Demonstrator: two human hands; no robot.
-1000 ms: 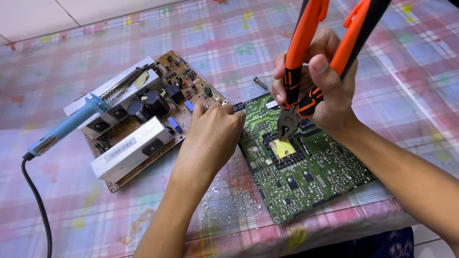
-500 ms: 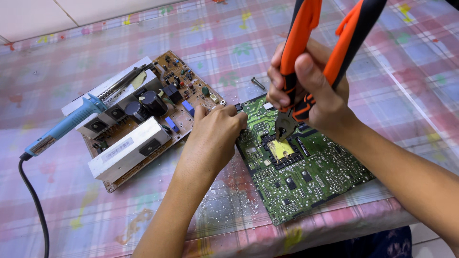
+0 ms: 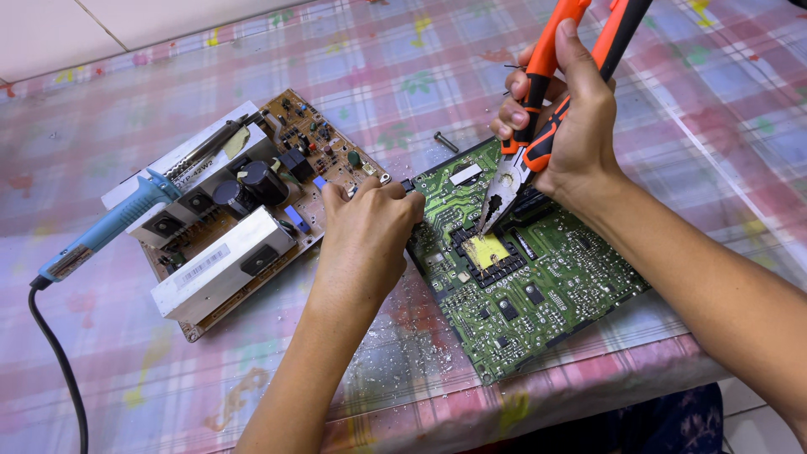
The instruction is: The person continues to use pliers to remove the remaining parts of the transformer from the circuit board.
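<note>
A green circuit board (image 3: pixel 538 294) lies near the table's front edge, with a yellow square pad (image 3: pixel 487 250) in its middle. My left hand (image 3: pixel 366 227) rests on the board's left edge, fingers curled and pinching its near corner. My right hand (image 3: pixel 567 118) grips orange-handled pliers (image 3: pixel 538 109), held upright. The metal jaws (image 3: pixel 496 202) point down at the board just above the yellow pad.
To the left lies a brown circuit board (image 3: pixel 244 210) with black capacitors and white metal heat sinks. A blue soldering iron (image 3: pixel 118 223) rests across it, and its black cord (image 3: pixel 59 370) trails toward the front. A dark screw (image 3: pixel 445 141) lies behind the green board. Small debris speckles the plaid tablecloth (image 3: pixel 403 353).
The pliers' jaws have shifted slightly over the green board and my right hand has regripped the handles. My left hand stays on the board's left edge.
</note>
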